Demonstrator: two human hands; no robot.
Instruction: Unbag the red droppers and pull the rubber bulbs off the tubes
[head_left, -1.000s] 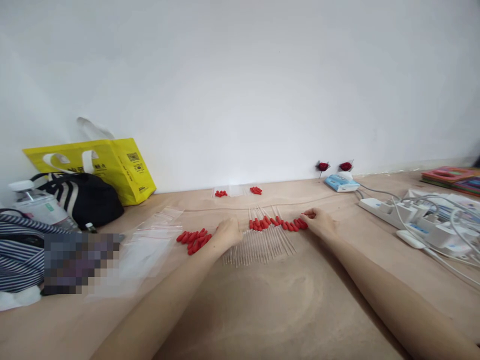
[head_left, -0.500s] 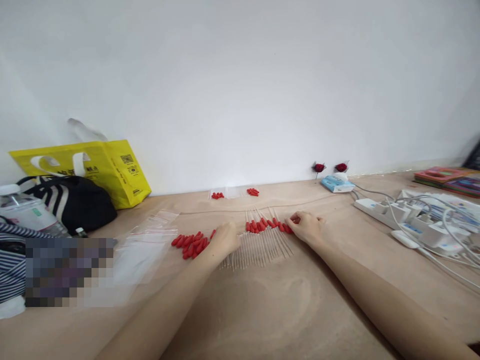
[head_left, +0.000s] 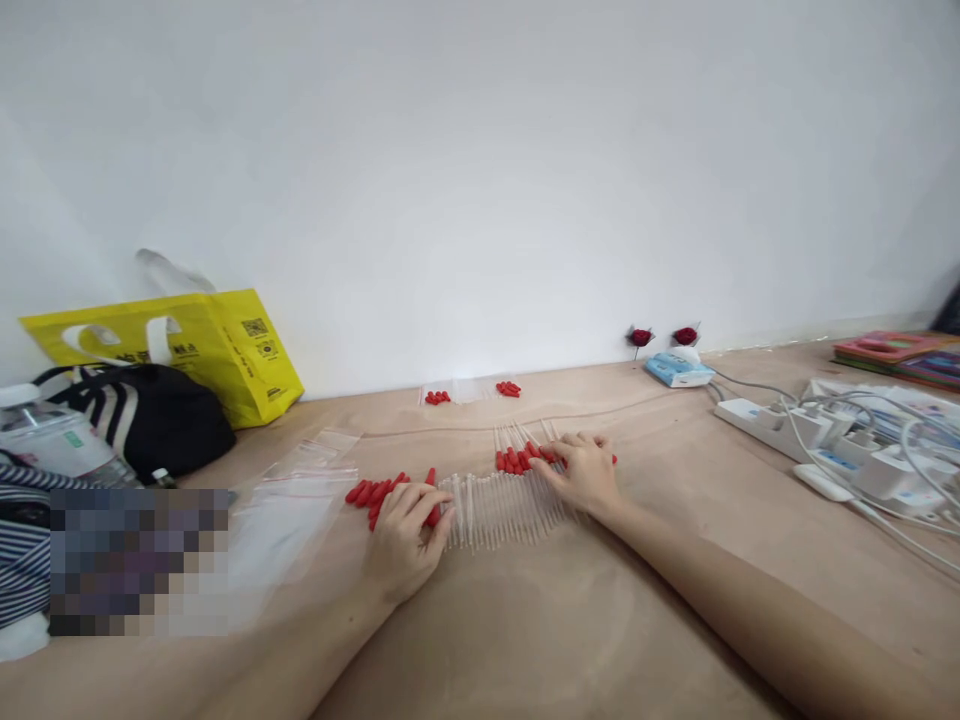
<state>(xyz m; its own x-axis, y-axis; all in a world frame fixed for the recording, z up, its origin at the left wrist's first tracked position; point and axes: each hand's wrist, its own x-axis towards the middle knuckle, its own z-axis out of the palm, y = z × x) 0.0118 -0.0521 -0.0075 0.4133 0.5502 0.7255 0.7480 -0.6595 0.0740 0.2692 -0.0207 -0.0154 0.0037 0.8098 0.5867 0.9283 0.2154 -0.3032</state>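
My left hand (head_left: 409, 530) is curved at the left end of a row of thin clear tubes (head_left: 502, 510), with a red rubber bulb (head_left: 433, 516) showing between thumb and fingers. More red rubber bulbs (head_left: 367, 492) are heaped left of that hand, partly hidden behind it. My right hand (head_left: 583, 470) rests with fingers apart over the right part of a second row, tubes with red bulbs on them (head_left: 512, 460). These bulbed tubes lie just behind the plain ones. The right hand hides some bulbs, and one red tip shows past its wrist side.
Clear zip bags (head_left: 289, 510) lie at left, near a yellow bag (head_left: 259, 350) and a black bag (head_left: 176, 415). Small groups of red bulbs (head_left: 508, 389) sit on plastic by the wall. At right are a tissue pack (head_left: 679, 370) and a power strip (head_left: 765, 425) with cables.
My left hand has moved left and nearer, off the tube row to the heap of bulbs. The right hand has shifted left over the bulbed tubes, its fingers now spread across them.
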